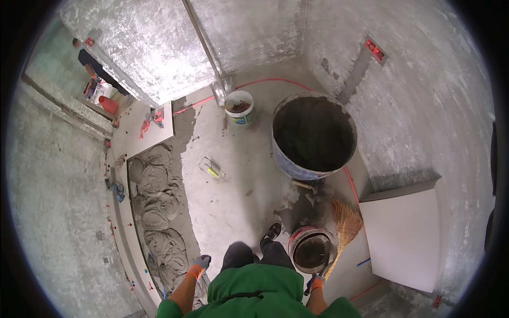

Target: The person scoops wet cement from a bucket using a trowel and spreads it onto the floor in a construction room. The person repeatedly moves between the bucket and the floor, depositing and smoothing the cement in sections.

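Observation:
My left hand (201,263), in a grey glove with an orange cuff, hangs beside my left leg with its fingers curled and nothing seen in them. Below it to the left lie thick swirled heaps of mortar (154,217) on the floor. My right hand (315,284), gloved too, is closed at the near rim of a red-edged bucket (290,249) with grey mix inside. A dark, slim thing by its fingers is too small to name. Close to that hand, a straw broom (347,222) leans with its bristles away from me.
A large tub (281,159) of dark mix stands ahead right; a small white bucket (239,96) is farther back. A notched-looking trowel (212,169) lies mid-floor. Large pale tiles (400,233) are stacked at right. One tile (146,124) lies far left, near a person (95,66) in the doorway.

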`<state>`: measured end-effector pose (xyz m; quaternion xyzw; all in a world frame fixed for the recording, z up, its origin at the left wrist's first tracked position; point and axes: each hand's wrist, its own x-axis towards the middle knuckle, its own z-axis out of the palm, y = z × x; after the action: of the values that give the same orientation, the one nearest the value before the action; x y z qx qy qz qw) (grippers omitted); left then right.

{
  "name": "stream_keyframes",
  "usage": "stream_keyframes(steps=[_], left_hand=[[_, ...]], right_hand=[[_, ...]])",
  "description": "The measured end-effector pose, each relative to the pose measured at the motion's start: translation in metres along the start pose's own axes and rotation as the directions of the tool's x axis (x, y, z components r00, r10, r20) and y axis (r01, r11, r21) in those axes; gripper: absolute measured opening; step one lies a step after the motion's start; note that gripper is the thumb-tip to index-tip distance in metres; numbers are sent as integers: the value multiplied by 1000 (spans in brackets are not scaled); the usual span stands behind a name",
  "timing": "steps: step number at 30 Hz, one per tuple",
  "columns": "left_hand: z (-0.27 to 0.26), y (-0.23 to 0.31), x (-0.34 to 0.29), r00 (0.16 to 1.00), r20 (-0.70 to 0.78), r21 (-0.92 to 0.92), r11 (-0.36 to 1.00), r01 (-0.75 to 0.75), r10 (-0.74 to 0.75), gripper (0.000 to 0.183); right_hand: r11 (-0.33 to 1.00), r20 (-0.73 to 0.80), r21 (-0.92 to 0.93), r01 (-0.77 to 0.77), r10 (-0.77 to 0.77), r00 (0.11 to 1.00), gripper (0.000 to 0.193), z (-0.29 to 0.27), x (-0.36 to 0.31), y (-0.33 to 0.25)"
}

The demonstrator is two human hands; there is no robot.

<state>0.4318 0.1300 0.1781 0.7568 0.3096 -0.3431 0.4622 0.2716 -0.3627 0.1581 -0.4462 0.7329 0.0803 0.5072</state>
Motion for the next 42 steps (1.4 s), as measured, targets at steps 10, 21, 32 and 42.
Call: stream_keyframes(steps=[10,21,32,42], left_hand=[[39,256,70,946,237,466,829,-310,220,39],[175,587,326,842,353,601,591,-538,408,39],[314,754,482,732,318,735,331,-591,602,57],[329,747,495,660,339,613,376,-695,670,34]], right_hand=[[983,322,180,-16,-44,946,26,57,43,-166],[954,433,179,241,-296,851,30,263,46,-490],[993,460,-52,108,-73,885,31,509,232,-460],[319,496,-472,822,-675,547,23,668,325,-465]])
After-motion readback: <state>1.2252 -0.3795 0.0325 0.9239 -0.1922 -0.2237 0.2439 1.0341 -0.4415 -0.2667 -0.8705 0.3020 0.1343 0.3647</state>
